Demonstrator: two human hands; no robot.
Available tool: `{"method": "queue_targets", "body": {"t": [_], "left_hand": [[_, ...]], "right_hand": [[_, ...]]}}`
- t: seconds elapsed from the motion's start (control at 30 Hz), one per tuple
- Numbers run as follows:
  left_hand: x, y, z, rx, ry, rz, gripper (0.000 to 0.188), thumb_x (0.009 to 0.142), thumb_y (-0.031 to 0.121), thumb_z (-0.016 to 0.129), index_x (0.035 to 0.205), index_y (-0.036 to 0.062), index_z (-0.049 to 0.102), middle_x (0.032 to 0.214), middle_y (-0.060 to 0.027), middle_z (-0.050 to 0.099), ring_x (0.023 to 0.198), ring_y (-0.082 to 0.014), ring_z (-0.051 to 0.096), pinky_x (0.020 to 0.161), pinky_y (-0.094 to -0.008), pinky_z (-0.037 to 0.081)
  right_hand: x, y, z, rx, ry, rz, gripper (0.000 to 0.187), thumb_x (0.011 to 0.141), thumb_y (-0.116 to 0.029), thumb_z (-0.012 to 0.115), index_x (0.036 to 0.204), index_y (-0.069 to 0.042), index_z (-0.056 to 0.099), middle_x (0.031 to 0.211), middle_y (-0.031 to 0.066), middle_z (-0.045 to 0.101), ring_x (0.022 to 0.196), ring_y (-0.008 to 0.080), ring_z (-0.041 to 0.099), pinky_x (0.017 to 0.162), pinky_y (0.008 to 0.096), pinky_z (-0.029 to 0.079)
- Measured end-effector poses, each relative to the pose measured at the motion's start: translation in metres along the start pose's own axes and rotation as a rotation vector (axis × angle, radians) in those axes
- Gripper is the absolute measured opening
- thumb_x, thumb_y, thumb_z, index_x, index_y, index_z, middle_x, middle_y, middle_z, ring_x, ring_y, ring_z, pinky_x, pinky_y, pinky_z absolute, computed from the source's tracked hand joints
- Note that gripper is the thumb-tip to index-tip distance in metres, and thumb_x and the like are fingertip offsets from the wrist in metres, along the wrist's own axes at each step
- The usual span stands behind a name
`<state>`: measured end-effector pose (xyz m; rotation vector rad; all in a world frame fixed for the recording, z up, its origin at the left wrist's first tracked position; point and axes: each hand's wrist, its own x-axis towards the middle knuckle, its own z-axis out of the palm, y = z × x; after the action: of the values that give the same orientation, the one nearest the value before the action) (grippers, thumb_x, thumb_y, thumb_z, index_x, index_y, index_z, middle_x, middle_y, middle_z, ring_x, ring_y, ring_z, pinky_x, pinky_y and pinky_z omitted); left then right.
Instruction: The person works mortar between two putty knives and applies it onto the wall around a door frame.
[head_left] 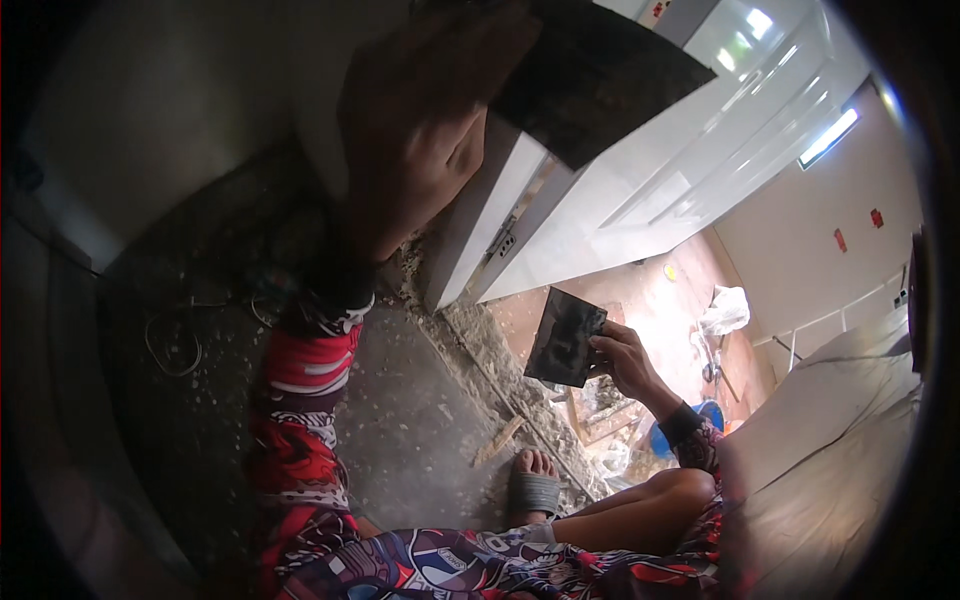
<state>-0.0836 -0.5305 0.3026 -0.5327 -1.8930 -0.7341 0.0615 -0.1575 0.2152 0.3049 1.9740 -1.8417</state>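
Observation:
My left hand (415, 140) is raised high at the upper middle, its fingers closed on the edge of a large dark flat sheet (605, 85). The fingertips are in shadow and partly hidden. Lower and to the right, my right hand (625, 360) grips a smaller dark rectangular plate (563, 338) by its right edge, the thumb lying on its face. Smeared patches mark the plate's surface. What either piece is made of, I cannot tell. Behind the large sheet stands a white panelled door (640, 190), with a metal latch plate (503, 238) on its edge.
A rough, broken strip (465, 345) crosses the floor below the door. Near my sandalled foot (533, 490) lies a splinter of wood (497, 440). Beyond are a blue bucket (660, 440), clear plastic and a white bag (725, 310). A pale draped sheet (830, 460) is at right.

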Motion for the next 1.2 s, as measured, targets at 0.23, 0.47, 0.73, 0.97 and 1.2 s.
{"method": "queue_targets", "body": {"t": [0.23, 0.47, 0.73, 0.97, 1.2], "left_hand": [[0.069, 0.011, 0.005, 0.005, 0.457, 0.590, 0.019, 0.080, -0.004, 0.060, 0.098, -0.0044, 0.066, 0.085, -0.0151, 0.066, 0.074, -0.0257, 0.066, 0.067, -0.0356, 0.051], [0.007, 0.013, -0.019, -0.106, -0.014, 0.404, 0.060, 0.067, -0.009, 0.059, 0.125, 0.0090, 0.063, 0.123, -0.0082, 0.066, 0.110, -0.0261, 0.063, 0.085, -0.0418, 0.049], [-0.044, 0.020, -0.014, -0.097, -0.159, 0.255, 0.059, 0.068, -0.007, 0.061, 0.125, 0.0088, 0.062, 0.126, -0.0071, 0.064, 0.112, -0.0263, 0.062, 0.083, -0.0399, 0.049], [-0.081, 0.014, 0.000, -0.148, -0.130, 0.250, 0.048, 0.073, -0.004, 0.061, 0.119, 0.0074, 0.065, 0.122, -0.0082, 0.067, 0.110, -0.0254, 0.064, 0.079, -0.0389, 0.049], [-0.124, 0.006, 0.008, -0.136, -0.139, 0.205, 0.037, 0.076, -0.004, 0.059, 0.110, 0.0037, 0.068, 0.116, -0.0098, 0.069, 0.106, -0.0267, 0.065, 0.077, -0.0397, 0.050]], "right_hand": [[-0.003, 0.000, -0.005, -0.004, 0.018, 0.017, 0.026, 0.094, -0.009, 0.048, 0.115, 0.004, 0.058, 0.095, 0.0117, 0.066, 0.078, 0.0203, 0.070, 0.067, 0.0327, 0.061], [0.002, 0.005, -0.011, 0.011, 0.014, -0.005, 0.028, 0.093, -0.008, 0.048, 0.116, 0.005, 0.057, 0.096, 0.0132, 0.066, 0.079, 0.0219, 0.070, 0.069, 0.0346, 0.061], [-0.001, 0.000, -0.002, 0.014, 0.018, -0.013, 0.029, 0.093, -0.007, 0.047, 0.116, 0.006, 0.057, 0.097, 0.0135, 0.066, 0.080, 0.0218, 0.070, 0.071, 0.0347, 0.061], [0.003, 0.004, -0.001, -0.017, 0.028, -0.004, 0.028, 0.092, -0.008, 0.048, 0.115, 0.005, 0.058, 0.096, 0.0136, 0.067, 0.080, 0.0219, 0.070, 0.070, 0.0343, 0.061], [0.006, 0.003, 0.002, -0.018, 0.020, -0.010, 0.031, 0.092, -0.008, 0.047, 0.118, 0.005, 0.058, 0.098, 0.0141, 0.067, 0.082, 0.0228, 0.070, 0.071, 0.0347, 0.061]]}}
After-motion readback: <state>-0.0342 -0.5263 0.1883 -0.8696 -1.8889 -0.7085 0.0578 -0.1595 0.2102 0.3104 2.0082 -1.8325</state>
